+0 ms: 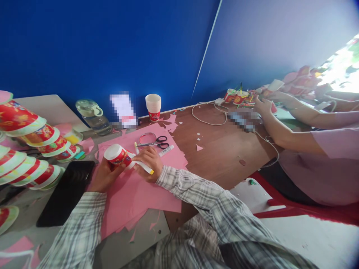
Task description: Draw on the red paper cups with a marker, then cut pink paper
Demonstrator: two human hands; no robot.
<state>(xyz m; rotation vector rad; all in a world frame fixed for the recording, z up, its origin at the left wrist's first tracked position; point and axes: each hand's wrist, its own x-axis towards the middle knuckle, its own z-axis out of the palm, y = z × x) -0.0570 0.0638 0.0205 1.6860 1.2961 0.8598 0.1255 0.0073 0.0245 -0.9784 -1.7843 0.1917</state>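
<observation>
My left hand is wrapped round a red and white paper cup, which lies tilted on its side with its white base toward the far left. In my right hand is a white pen-like marker with a yellow end, held close to the cup's rim side. Its working tip is hidden by my fingers. Both hands are above a pile of pink paper sheets. Just beyond them lie black-handled scissors, a pink-and-white ring and a white capped tube.
Stacks of decorated paper cups lean in from the left beside a black phone. A water bottle and upright stacked cups stand by the blue wall. At right, a co-worker's hands hold a cup near a cable.
</observation>
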